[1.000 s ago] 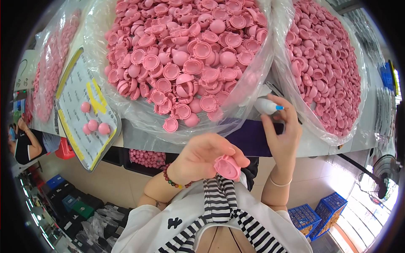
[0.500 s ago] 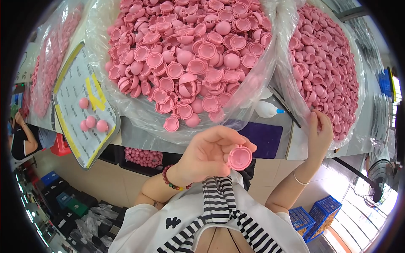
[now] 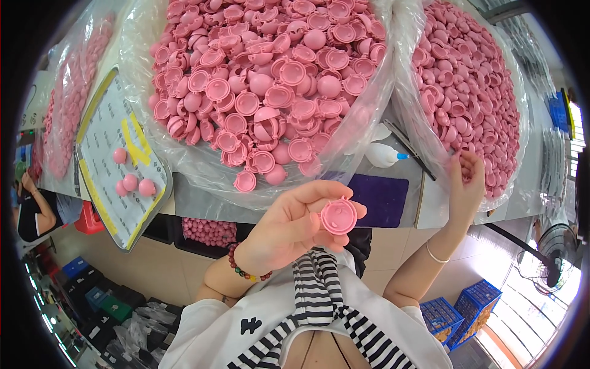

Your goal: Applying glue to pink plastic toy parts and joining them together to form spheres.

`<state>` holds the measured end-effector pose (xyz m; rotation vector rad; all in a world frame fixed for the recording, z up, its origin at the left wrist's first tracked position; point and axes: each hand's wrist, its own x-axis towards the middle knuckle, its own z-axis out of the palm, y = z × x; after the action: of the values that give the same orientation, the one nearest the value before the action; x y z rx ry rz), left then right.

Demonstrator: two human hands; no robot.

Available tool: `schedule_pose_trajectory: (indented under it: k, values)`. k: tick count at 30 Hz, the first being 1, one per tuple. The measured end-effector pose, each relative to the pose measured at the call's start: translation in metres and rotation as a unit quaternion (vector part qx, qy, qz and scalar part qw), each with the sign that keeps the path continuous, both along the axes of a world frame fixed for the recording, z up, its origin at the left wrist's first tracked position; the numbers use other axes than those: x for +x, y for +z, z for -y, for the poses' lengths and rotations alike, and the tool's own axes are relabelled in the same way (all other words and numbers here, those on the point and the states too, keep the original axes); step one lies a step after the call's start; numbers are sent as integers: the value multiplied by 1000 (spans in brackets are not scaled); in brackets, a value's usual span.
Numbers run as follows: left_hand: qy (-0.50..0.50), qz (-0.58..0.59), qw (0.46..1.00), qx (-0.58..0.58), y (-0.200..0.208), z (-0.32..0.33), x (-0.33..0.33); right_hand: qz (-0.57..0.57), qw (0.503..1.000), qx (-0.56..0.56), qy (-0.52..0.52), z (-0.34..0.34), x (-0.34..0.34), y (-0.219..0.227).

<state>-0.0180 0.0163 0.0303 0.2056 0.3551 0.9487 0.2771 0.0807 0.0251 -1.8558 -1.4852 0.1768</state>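
My left hand [image 3: 295,224] is closed on a round pink plastic half shell [image 3: 339,216], held in front of my chest. Its hollow side faces up, with small nubs on the rim. Out to the right, my right hand [image 3: 465,181] has its fingers curled at the near edge of a heap of smaller pink shells [image 3: 470,92]. Pink shows between those fingers, but I cannot make out whether a piece is gripped. Beyond my left hand spreads a big heap of pink hinged ball shells [image 3: 264,86], some gaping, lying on clear plastic sheeting [image 3: 203,175].
At left a tray [image 3: 92,154] edged with yellow tape carries several closed pink balls [image 3: 130,182]. A white bottle with a blue tip [image 3: 382,155], dark tweezers [image 3: 412,150] and a purple cloth [image 3: 381,200] lie between the heaps. Below the table edge sits a bin of pink balls [image 3: 209,231].
My left hand has drawn slightly left and up, turning the half shell a little. The right hand has shifted slightly, its fingers curling at the heap's edge. The whole view has drifted slightly.
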Motion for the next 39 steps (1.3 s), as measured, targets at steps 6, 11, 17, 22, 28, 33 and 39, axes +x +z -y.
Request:
schedule_pose_trajectory:
  k: [6,11,17,22,28,33,39]
  values:
    - [-24,58,998,-8,4,0,3,-153,983,78,58,6,-11,10]
    - [28,-79,994,77,5,-1,2,-239,869,-212,378,42,-69,33]
    - [44,-114,983,140,3,-4,-3,-25,965,-135,222,47,-80,23]
    - [69,-125,970,198,-3,-4,-3,-1,943,-169,285,49,-79,27]
    - [68,-200,951,224,-5,-3,5,-157,927,-28,339,57,-92,43]
    - [99,-290,908,286,-3,-1,10,-163,909,-11,383,49,-105,31]
    - [105,-335,891,289,-4,-2,12,-195,896,43,397,45,-106,15]
